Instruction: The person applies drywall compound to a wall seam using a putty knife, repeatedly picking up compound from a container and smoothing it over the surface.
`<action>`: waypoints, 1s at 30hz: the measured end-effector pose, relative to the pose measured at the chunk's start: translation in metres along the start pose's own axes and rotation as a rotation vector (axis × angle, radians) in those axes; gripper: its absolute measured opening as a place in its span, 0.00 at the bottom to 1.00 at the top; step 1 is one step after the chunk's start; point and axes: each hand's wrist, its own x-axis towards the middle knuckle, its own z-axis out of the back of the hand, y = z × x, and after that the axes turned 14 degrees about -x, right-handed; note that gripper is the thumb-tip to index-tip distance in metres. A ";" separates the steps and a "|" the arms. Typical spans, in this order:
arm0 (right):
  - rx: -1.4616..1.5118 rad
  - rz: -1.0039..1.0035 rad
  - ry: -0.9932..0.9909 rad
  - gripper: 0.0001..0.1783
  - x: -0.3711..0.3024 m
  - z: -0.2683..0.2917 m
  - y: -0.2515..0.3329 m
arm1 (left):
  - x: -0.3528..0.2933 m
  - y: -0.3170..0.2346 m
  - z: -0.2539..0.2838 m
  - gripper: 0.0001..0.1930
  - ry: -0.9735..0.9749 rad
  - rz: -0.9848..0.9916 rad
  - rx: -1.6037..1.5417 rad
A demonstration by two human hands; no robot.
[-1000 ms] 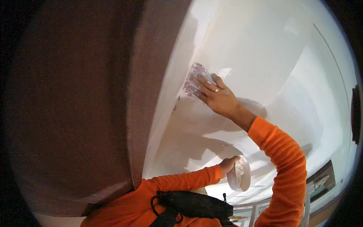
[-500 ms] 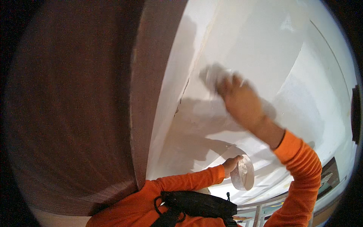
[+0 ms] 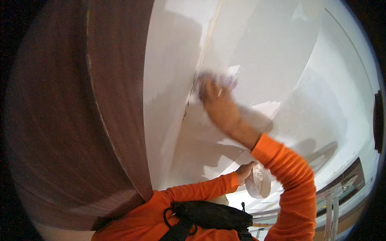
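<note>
In the head view, my right hand (image 3: pixel 220 105) is up at the white wall (image 3: pixel 277 52), in front of me and a little above the middle. It is blurred, but I can make out that it holds a flat pad (image 3: pixel 230 81), purplish with white smears, with my fingers laid over its back. The pad is at the wall, just beside a long seam (image 3: pixel 186 110) that runs up it and shows as a thin dark crack below my fingers. How firmly I press, I cannot tell.

My left hand (image 3: pixel 243 172) is lower down, well apart from the right one and nearer my body. It grips a round white tub (image 3: pixel 252 188) by the rim, with my thumb on the edge. The tub is tilted so that its mouth shows, and there is whitish stuff (image 3: pixel 257 173) inside.

Both my arms are in orange sleeves (image 3: pixel 287 160), the right one bent at the elbow, and their shadows fall across the wall. A big dark brown panel (image 3: pixel 48 120) stands on my left, with a pale strip (image 3: pixel 169 60) of surface between it and the seam. A black pouch (image 3: pixel 213 215) sits against my front, and pale rails (image 3: pixel 329 213) show at the lower right.
</note>
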 end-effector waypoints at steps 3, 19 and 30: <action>0.312 0.190 0.238 0.26 -0.070 0.012 0.071 | 0.010 0.025 0.026 0.17 0.479 -0.207 0.080; 1.886 -1.094 0.273 0.26 -0.156 0.030 -0.114 | 0.011 0.001 0.014 0.24 0.066 -0.024 -0.095; 1.214 -0.944 0.666 0.13 -0.257 0.108 -0.134 | -0.044 -0.068 -0.026 0.25 0.181 -0.313 0.051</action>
